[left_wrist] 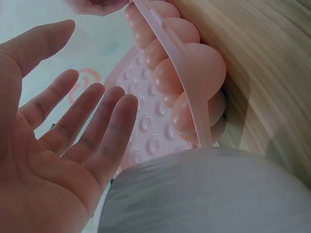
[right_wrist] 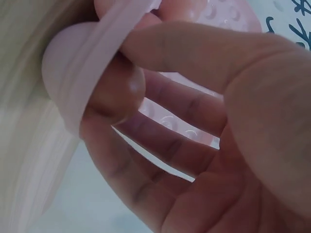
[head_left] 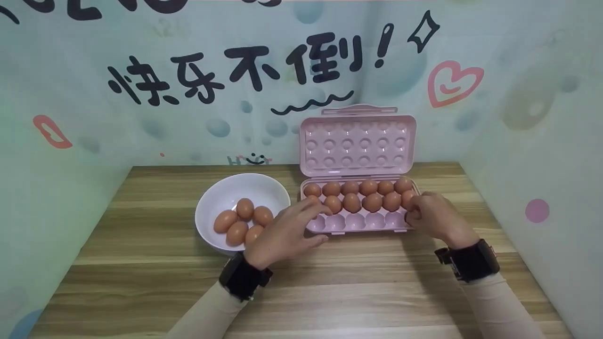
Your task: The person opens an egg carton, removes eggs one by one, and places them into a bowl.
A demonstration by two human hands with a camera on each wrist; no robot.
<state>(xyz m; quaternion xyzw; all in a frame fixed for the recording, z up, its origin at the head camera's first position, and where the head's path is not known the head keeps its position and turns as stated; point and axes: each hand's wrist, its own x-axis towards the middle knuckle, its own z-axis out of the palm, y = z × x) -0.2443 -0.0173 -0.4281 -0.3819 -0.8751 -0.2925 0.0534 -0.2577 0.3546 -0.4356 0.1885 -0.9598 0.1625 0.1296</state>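
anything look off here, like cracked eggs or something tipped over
Nothing stands out. The eggs show no visible cracks, the white bowl sits upright, and the pink box lies flat with its lid open. The left hand and right hand partly cover a few, so those can't be fully checked.

"快乐不倒!" (head_left: pixel 256 70) on backdrop (head_left: pixel 188 134)

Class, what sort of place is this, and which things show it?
Probably a small staged booth: pale green printed walls enclose three sides of a brown wood-grain tabletop bearing an open pink plastic egg carton.
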